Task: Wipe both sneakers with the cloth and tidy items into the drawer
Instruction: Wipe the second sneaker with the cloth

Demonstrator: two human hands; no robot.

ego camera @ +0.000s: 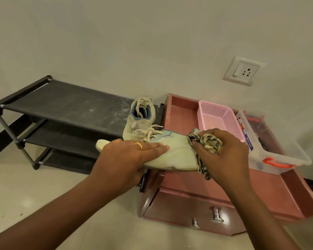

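Well to the left of the left hand stands a dark shoe rack [61, 109], its top shelf dusty. One pale sneaker [141, 120] sits at the rack's right end, just beyond the left hand [132, 156]. That hand lies on the second sneaker [177, 154], its fingers nearly straight across the upper and its thumb hidden. This shoe lies on its side between the two hands. The right hand [222, 148] is curled tightly around a bunched, patterned cloth [210, 141], which it presses against the shoe's end. Beyond the right hand the open drawer [181, 112] holds a pink basket [229, 121] and, to the right, a clear box [278, 156].
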